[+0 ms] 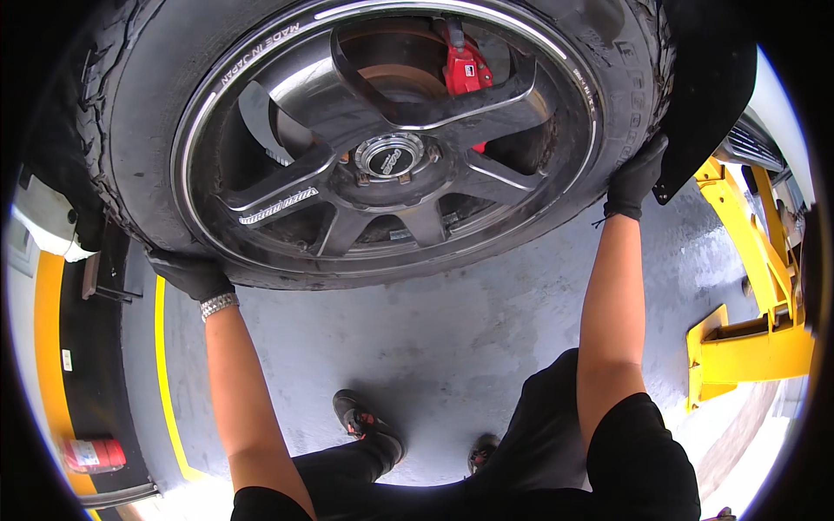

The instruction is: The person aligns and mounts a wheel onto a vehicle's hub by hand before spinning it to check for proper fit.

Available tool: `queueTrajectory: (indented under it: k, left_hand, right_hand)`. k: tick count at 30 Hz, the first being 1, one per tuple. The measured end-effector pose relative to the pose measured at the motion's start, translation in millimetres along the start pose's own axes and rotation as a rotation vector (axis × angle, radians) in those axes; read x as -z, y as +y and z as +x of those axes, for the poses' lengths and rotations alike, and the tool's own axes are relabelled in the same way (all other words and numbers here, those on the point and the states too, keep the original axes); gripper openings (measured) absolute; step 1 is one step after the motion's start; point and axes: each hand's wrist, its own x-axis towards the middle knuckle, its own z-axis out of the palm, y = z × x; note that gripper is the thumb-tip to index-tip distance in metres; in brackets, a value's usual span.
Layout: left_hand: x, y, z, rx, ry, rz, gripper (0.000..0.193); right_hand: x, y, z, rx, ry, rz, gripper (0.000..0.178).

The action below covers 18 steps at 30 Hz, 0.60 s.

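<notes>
Wheel [391, 159] inside tyre [143, 165], hands [189, 274] [637, 178] holding tyre

My black-gloved left hand [191, 274] and black-gloved right hand [638, 180] touch the black rubber tyre [146, 165] around a dark spoked metal wheel [404, 191].

Wheel [391, 161] between left hand [191, 276] and right hand [637, 180], brake caliper [466, 69] behind spokes [426, 223], lift arm [754, 352] at right

The tyre [143, 143] is showing black; the wheel [391, 159] is gleaming dark grey (silver along its edges); the caliper [466, 75] is showing red; the gloves [638, 181], black.
</notes>
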Motion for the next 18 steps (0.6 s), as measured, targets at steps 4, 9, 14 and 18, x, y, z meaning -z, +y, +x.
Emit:
queueTrajectory:
  k: [4,9,14,18]
  left_hand:
    - [-4.8,-19.1,-4.5,-0.296,0.079,0.412,0.048]
    - [-6.1,-20.3,-4.6,-0.223,0.052,0.376,0.05]
    - [-2.9,-4.2,-2.4,-0.046,0.021,0.269,0.053]
    - [-1.5,13.0,-3.7,-0.091,0.019,0.182,0.054]
  right_hand:
    - [-0.6,-1.3,1.9,-0.134,-0.002,0.076,0.055]
    - [0.3,-3.2,-3.4,0.032,0.038,-0.1,0.052]
    - [-4.1,-5.5,-14.4,-0.045,0.046,-0.129,0.047]
    - [-8.4,-0.4,-16.4,0.145,0.095,-0.267,0.043]
